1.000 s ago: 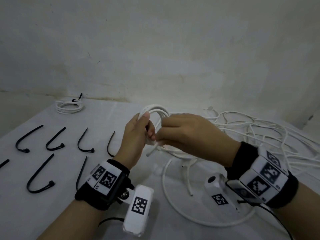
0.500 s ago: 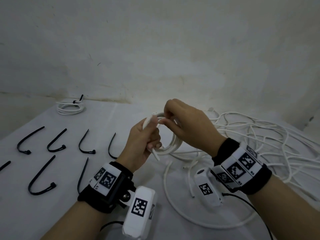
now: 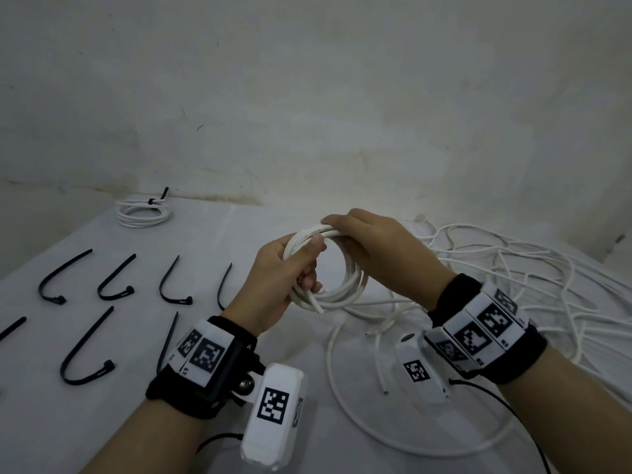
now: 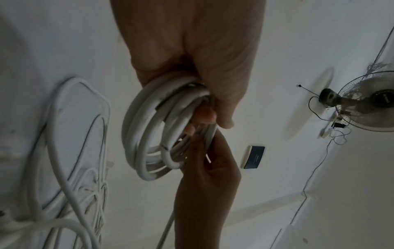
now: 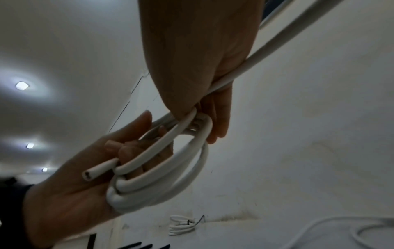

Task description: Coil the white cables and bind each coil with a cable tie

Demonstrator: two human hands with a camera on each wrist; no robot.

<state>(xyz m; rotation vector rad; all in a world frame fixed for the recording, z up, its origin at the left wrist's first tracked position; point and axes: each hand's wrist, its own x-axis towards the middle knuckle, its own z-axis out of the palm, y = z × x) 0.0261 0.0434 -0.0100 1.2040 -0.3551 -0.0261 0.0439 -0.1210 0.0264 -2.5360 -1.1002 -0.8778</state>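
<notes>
- White cable coil is held up above the table, between both hands, near the middle of the head view.
- Left hand grips the coil's left side, thumb pressed over the top strands; a cut cable end sticks out below its fingers.
- Right hand curls over the coil's top right, fingers wrapped round the strands.
- Loose white cables lie tangled on the table to the right.
- Black cable ties lie in rows on the left, apart from each other.
- One bound coil rests at the far left by the wall.
</notes>
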